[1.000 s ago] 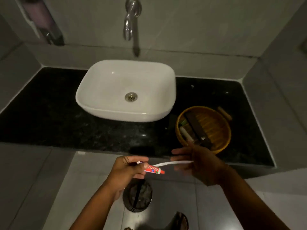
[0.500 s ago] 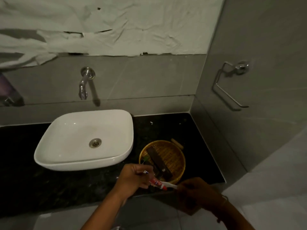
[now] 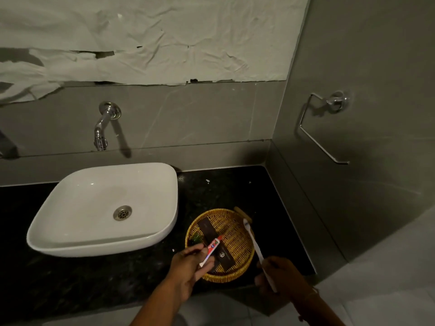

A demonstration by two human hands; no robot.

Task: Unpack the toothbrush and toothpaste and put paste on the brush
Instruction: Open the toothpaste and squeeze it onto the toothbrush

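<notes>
We pinch the small toothpaste tube (image 3: 212, 248) in our left hand (image 3: 188, 271) over the wicker basket (image 3: 244, 252); our right hand (image 3: 280, 276) grips the white toothbrush (image 3: 255, 247), bristles at the far end. Both look unpacked; next, we judge, nozzle must meet bristles.

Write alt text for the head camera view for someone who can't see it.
A person's left hand holds a small red and white toothpaste tube and the right hand a white toothbrush, both over a round wicker basket on a black counter. A white basin sits to the left under a wall tap.
</notes>
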